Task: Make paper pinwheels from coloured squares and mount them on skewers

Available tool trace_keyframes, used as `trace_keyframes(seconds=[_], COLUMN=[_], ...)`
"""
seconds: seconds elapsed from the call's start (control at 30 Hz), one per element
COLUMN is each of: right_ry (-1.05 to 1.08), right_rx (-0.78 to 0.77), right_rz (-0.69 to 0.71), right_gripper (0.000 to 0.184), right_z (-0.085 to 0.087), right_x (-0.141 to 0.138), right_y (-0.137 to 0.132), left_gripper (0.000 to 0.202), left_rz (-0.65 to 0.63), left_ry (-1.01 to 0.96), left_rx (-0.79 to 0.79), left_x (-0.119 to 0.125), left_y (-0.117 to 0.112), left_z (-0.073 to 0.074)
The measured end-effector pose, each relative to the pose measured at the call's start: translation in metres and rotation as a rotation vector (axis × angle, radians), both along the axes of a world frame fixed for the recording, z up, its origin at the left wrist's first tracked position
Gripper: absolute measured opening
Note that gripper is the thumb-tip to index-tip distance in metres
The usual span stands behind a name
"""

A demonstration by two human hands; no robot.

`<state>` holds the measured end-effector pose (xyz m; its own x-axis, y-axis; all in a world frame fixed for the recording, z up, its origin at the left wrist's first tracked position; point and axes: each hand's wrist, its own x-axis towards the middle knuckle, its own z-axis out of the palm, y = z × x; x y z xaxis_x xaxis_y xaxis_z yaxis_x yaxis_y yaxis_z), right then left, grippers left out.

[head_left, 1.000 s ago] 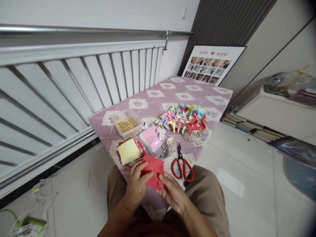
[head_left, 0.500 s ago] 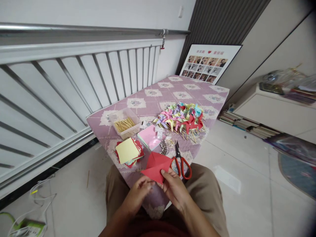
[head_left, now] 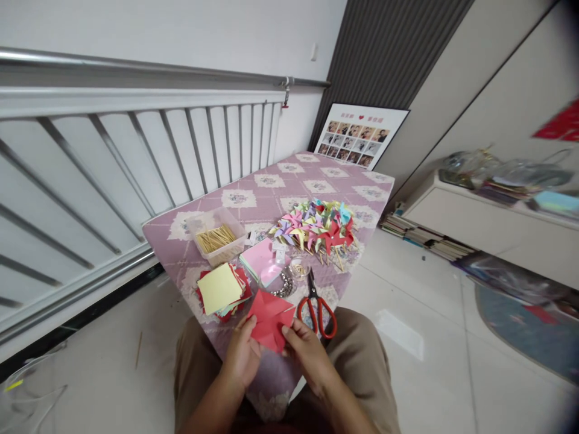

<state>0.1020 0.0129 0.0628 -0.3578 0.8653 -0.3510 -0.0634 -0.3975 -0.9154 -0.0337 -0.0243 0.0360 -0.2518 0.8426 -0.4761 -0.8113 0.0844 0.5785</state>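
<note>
A red paper square (head_left: 270, 319), slit in from its corners, is held up between both hands over the near end of the table. My left hand (head_left: 244, 349) pinches its left edge, thumb on top. On its right side my right hand (head_left: 305, 349) grips it the same way. Red-handled scissors (head_left: 316, 310) lie just right of the paper. Beyond it are a heap of small metal pins (head_left: 284, 283) and a round clear dish (head_left: 299, 269) of small pale sticks. Pink paper sheets (head_left: 262, 260) lie behind, and a stack of coloured squares (head_left: 221, 289) sits to the left.
A clear plastic box (head_left: 217, 235) holds many thin wooden sticks. Finished paper pinwheels (head_left: 316, 226) are piled mid-table on the flowered tablecloth (head_left: 289, 187). The radiator (head_left: 136, 157) runs along the left, and a photo board (head_left: 359, 135) leans at the far end.
My left hand has come up onto the paper's left edge. The paper now lies flatter and squarer between both hands. The whole view has turned a little to the right.
</note>
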Motion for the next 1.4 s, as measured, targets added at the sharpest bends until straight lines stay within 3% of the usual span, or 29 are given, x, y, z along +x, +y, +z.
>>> trace_keyframes(seconds=[0.1, 0.2, 0.3, 0.4, 0.5, 0.77, 0.9, 1.13, 1.3, 1.4], right_ry=[-0.255, -0.694, -0.939, -1.112, -1.155, -1.287, -1.216, -0.74, -0.466, -0.307], right_rx=[0.267, 0.542, 0.637, 0.675, 0.646, 0.459, 0.437, 0.272, 0.219, 0.062], right_rz=[-0.041, -0.137, -0.087, 0.034, 0.085, 0.161, 0.182, 0.047, -0.007, 0.023], right_gripper=[0.029, 0.025, 0.029, 0.039, 0.045, 0.051, 0.054, 0.068, 0.078, 0.073], right_z=[-0.006, -0.014, -0.025, -0.034, -0.038, -0.029, -0.028, -0.038, -0.021, -0.008], right_x=[0.032, 0.064, 0.081, 0.08, 0.072, 0.065, 0.072, 0.099, 0.109, 0.105], right_y=[0.02, 0.038, 0.048, 0.05, 0.05, 0.053, 0.046, 0.01, -0.023, -0.038], left_gripper=[0.026, 0.029, 0.029, 0.027, 0.025, 0.024, 0.021, 0.02, 0.018, 0.018], left_rz=[0.04, 0.044, 0.053, 0.062, 0.069, 0.113, 0.106, 0.105, 0.091, 0.08], left_ry=[-0.077, -0.035, -0.011, -0.035, -0.042, -0.03, -0.015, -0.02, -0.015, -0.028], left_rx=[-0.056, -0.117, -0.155, -0.167, -0.178, -0.169, -0.154, -0.131, -0.099, -0.054], left_x=[0.0, 0.001, 0.001, 0.0, 0.0, 0.001, 0.0, -0.002, -0.003, -0.003], left_y=[0.001, 0.0, 0.0, -0.001, -0.002, -0.004, -0.005, -0.006, -0.005, -0.004], left_z=[-0.009, -0.018, -0.027, -0.032, -0.032, -0.032, -0.03, -0.036, -0.035, -0.032])
